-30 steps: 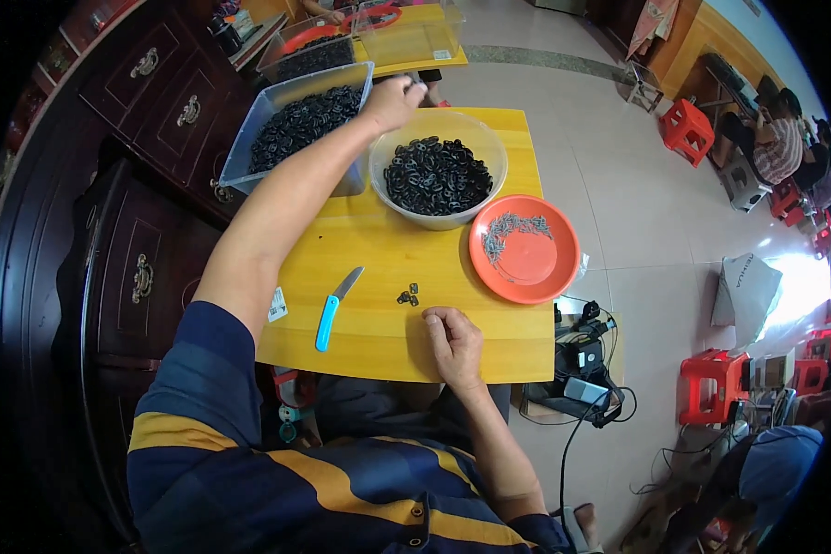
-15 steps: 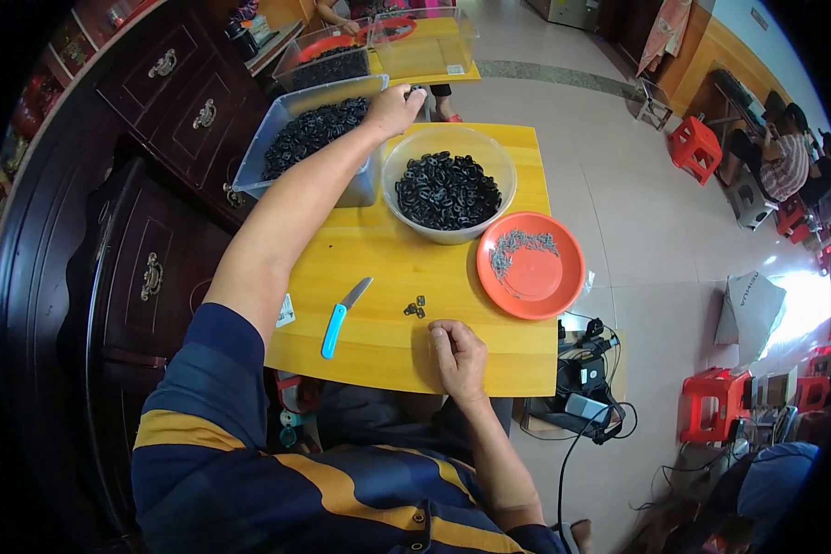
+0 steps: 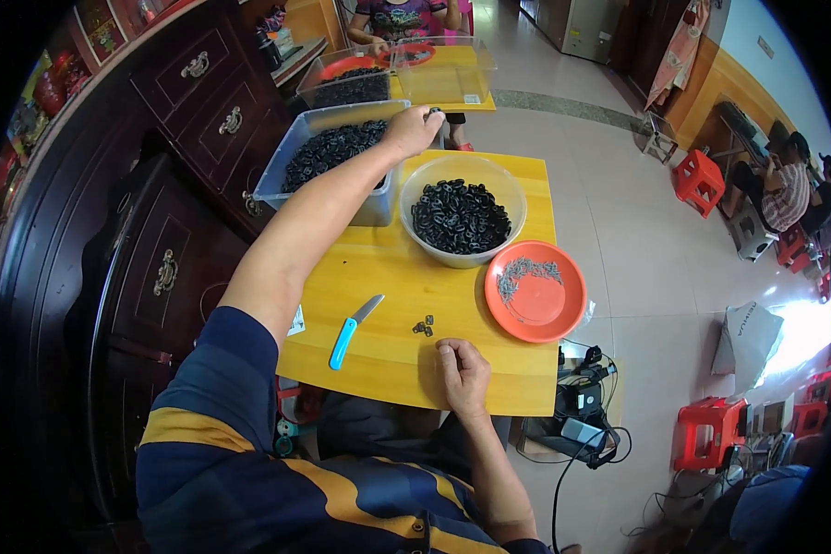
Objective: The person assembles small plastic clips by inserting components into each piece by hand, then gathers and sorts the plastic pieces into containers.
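Observation:
My left hand (image 3: 413,133) reaches far out over the right rim of the blue-grey bin (image 3: 375,210), fingers pinched, with something small and dark at the tips that I cannot make out. Many black ring-like pieces (image 3: 332,152) fill that bin. Beside it a clear round tub (image 3: 463,260) holds more black link-shaped pieces (image 3: 460,217). Near the table's front edge rests my right hand (image 3: 466,377), closed, its fingertips hidden. Just beyond it lie several small dark pieces (image 3: 424,326). A knife with a turquoise handle (image 3: 343,343) lies to their left, blade out.
An orange-red plate (image 3: 537,316) with small grey metal bits sits at the yellow table's (image 3: 388,295) right side. Across from me, a person (image 3: 402,23) sits behind another table with clear bins (image 3: 443,78). Dark drawers (image 3: 203,120) flank the left; cables and a power adapter (image 3: 584,432) lie right.
The whole view has tilted up, so the table appears lower and more of the person opposite shows. My left hand stays over the bin's rim; my right hand stays on the table.

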`<state>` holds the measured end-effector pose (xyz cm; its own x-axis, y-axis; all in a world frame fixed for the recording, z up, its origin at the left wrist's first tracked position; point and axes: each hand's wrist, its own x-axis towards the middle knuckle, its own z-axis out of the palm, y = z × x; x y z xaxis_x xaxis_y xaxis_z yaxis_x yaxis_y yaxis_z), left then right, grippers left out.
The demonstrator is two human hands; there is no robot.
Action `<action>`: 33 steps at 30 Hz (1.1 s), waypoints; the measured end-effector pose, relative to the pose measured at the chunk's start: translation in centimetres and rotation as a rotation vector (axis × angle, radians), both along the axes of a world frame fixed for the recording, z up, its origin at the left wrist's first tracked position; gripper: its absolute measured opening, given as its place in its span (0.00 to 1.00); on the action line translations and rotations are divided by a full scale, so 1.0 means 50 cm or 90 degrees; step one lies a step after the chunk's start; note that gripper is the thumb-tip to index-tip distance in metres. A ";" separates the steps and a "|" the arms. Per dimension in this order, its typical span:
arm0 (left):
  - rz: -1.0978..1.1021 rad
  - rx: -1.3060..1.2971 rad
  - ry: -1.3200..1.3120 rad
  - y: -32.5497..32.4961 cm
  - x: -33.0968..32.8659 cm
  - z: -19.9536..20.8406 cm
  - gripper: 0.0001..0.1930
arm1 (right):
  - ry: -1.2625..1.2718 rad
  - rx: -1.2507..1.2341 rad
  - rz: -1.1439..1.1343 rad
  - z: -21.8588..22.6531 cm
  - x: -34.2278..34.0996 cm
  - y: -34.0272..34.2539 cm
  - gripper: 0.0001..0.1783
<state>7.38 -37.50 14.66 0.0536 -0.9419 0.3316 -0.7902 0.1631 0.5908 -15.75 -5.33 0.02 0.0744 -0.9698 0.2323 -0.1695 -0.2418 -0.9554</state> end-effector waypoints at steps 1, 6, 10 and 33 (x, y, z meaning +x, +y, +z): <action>0.007 0.007 0.002 0.001 0.000 0.000 0.29 | 0.002 -0.007 0.001 -0.001 0.001 -0.001 0.05; 0.017 0.014 -0.007 -0.006 0.013 -0.007 0.29 | -0.004 -0.016 0.007 -0.003 0.005 -0.002 0.05; -0.003 0.015 0.013 -0.005 0.010 -0.004 0.27 | 0.001 -0.009 -0.001 -0.004 0.004 -0.002 0.05; 0.043 0.026 0.112 -0.033 0.081 0.087 0.20 | -0.009 0.009 -0.005 0.001 0.002 -0.003 0.04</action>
